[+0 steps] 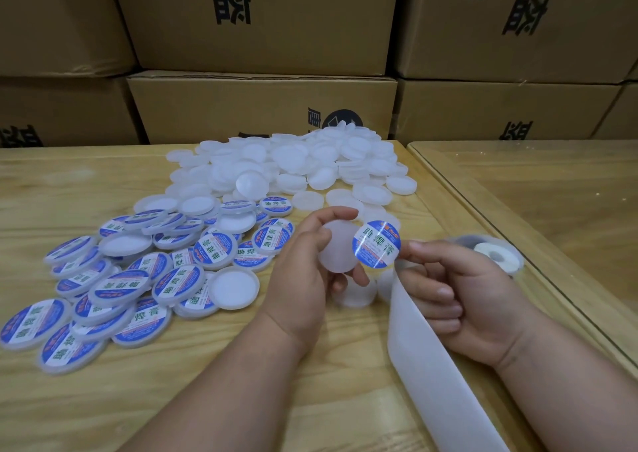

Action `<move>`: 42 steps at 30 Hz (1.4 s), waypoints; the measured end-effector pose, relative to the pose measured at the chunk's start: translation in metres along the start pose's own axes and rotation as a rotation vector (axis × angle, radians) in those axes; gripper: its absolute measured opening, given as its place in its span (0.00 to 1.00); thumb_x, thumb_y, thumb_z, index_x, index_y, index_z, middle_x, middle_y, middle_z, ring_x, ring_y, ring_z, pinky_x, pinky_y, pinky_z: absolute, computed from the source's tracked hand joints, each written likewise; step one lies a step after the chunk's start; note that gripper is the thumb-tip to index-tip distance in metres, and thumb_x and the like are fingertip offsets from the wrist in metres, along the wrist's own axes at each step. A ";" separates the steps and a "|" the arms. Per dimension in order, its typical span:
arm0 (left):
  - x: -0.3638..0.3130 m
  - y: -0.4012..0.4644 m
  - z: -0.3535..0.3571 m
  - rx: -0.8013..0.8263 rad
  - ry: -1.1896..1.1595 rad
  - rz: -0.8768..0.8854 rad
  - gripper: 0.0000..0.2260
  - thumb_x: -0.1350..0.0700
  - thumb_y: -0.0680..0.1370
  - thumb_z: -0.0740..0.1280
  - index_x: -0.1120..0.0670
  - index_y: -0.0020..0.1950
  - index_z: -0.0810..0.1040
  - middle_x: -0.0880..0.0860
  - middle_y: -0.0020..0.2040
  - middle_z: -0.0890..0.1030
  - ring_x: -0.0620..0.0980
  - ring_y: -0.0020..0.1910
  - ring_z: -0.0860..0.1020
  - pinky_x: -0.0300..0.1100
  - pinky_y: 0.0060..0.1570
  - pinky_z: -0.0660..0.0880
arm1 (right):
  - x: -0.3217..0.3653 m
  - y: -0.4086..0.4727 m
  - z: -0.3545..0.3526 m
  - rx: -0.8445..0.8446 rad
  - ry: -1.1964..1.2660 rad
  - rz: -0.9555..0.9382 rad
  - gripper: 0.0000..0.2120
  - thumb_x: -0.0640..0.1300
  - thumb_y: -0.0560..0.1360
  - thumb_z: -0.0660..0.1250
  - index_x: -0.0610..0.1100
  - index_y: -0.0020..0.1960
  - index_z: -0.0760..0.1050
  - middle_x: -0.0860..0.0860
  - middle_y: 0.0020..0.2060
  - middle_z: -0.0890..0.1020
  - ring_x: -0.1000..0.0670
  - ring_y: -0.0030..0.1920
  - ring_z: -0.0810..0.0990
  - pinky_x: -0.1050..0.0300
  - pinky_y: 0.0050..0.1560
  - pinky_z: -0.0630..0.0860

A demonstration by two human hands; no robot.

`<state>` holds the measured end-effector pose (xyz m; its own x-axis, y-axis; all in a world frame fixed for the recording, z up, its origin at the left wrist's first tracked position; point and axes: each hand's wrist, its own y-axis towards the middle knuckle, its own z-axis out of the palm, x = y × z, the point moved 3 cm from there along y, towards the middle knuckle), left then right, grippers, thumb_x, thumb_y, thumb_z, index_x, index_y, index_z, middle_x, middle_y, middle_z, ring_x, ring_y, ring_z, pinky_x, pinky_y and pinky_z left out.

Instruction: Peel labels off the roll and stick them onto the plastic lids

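Setting: a pale wooden table is seen from above, with stacked cardboard boxes behind it.

Left hand: the left hand is curled round a blank plastic lid, which is gripped at its rim between fingers above and thumb below, its flat face turned towards the right.

Right hand: the right hand is closed, and a round blue and white label is pinched at its right edge between thumb and forefinger.

Label: the label is held upright and free of the backing, printed side towards the camera. It lies just to the right of the held lid, and its left edge overlaps the lid's right edge in this view; whether the two touch cannot be told.

Key relation: the lid lies directly left of the pinched label, so a short leftward move would probably be needed to lay it on. The right hand is the one carrying it.

Backing strip: a white backing strip runs from under the right hand towards the near edge of the table.

Label roll: the label roll lies blurred behind the right hand.

Finished lids: labelled lids are heaped at the left.

Blank lids: unlabelled lids are piled further back.
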<state>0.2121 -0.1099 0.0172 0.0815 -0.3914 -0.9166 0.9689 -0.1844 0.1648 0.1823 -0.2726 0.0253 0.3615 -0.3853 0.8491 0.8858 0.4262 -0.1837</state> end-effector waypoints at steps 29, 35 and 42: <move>-0.003 -0.006 0.009 0.048 0.092 0.000 0.10 0.43 0.80 0.62 0.42 0.49 0.82 0.55 0.51 0.87 0.49 0.31 0.80 0.35 0.30 0.73 | -0.004 0.002 0.003 -0.052 -0.114 0.055 0.15 0.50 0.74 0.64 0.44 0.52 0.85 0.52 0.21 0.64 0.56 0.18 0.58 0.68 0.20 0.57; -0.003 -0.004 0.009 0.031 0.123 0.030 0.10 0.43 0.81 0.61 0.44 0.51 0.81 0.54 0.51 0.87 0.50 0.33 0.82 0.34 0.31 0.74 | -0.004 0.003 0.003 -0.042 -0.114 0.055 0.16 0.50 0.74 0.64 0.44 0.52 0.86 0.52 0.21 0.63 0.56 0.18 0.58 0.68 0.20 0.57; 0.003 -0.002 0.003 -0.021 0.225 0.070 0.07 0.56 0.84 0.64 0.44 0.54 0.80 0.50 0.51 0.87 0.49 0.33 0.80 0.38 0.36 0.78 | -0.004 0.003 0.001 -0.059 -0.104 0.047 0.20 0.50 0.72 0.66 0.40 0.58 0.84 0.51 0.20 0.63 0.56 0.18 0.57 0.68 0.20 0.56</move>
<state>0.2100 -0.1136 0.0158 0.1963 -0.1914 -0.9617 0.9635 -0.1444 0.2255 0.1828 -0.2690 0.0221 0.3733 -0.2775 0.8852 0.8853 0.3919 -0.2505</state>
